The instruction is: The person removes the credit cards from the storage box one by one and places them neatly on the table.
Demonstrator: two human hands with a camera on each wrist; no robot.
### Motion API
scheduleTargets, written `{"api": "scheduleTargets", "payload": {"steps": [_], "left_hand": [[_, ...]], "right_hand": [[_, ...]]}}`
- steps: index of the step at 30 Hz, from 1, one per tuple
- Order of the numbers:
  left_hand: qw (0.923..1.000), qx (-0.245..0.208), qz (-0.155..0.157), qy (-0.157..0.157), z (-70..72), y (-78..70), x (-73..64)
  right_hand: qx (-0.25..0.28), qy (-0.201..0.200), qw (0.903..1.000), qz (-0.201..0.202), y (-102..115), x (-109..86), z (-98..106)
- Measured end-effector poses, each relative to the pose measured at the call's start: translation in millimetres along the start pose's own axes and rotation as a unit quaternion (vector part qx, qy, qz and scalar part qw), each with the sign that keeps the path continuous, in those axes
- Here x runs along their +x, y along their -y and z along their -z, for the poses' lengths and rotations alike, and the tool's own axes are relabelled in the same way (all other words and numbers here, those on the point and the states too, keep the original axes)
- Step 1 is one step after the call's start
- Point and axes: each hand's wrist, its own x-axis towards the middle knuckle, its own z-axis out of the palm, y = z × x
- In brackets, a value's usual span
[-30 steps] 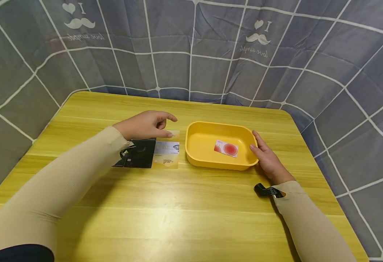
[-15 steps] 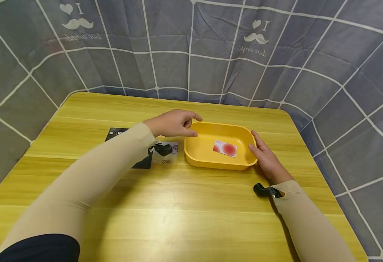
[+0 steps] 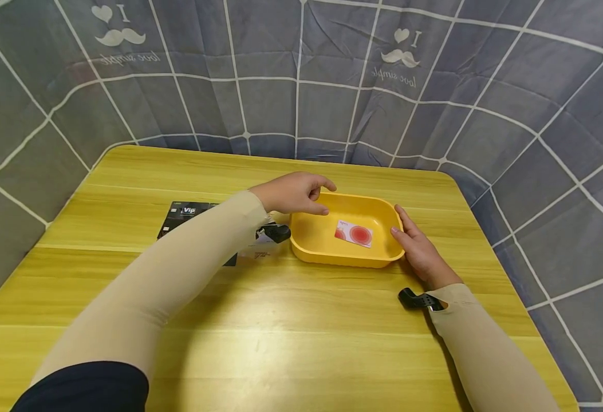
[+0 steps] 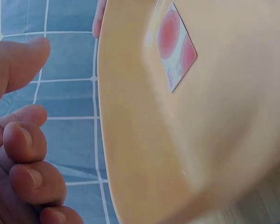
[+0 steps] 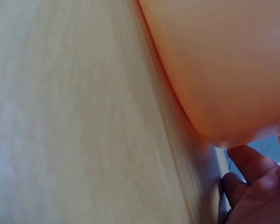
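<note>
A yellow plastic tub stands on the table, with a white card bearing red circles flat on its floor. My left hand hovers over the tub's back left corner, thumb apart from loosely bent fingers and nothing between them. In the left wrist view the left fingers are beside the tub's wall, apart from the card. My right hand holds the tub's right end, thumb over the rim and fingers against the outside. Black VIP cards lie left of the tub, partly hidden by my left forearm.
A pale, partly see-through card shows between the left forearm and the tub. Black wrist camera mounts sit on both wrists. A grey checked curtain surrounds the far and side edges of the wooden table.
My left hand has moved right, from above the cards to over the tub's left part. The black VIP cards have come further into view. The right hand and tub have stayed put.
</note>
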Motion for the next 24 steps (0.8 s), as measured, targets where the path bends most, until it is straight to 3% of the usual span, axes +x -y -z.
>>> {"api": "scheduleTargets", "payload": {"steps": [13,24], "left_hand": [[0.9993,0.019,-0.004,0.032,-8.4,-9.6,23.5],[0.9982,0.004,-0.006,0.059,-23.4,-9.3,38.5]], "right_hand": [[-0.004,-0.009,0.9999,-0.008,3.4,-9.4,-7.0],[-0.009,-0.018,0.9996,-0.019,8.6,-17.6,-13.8]]}}
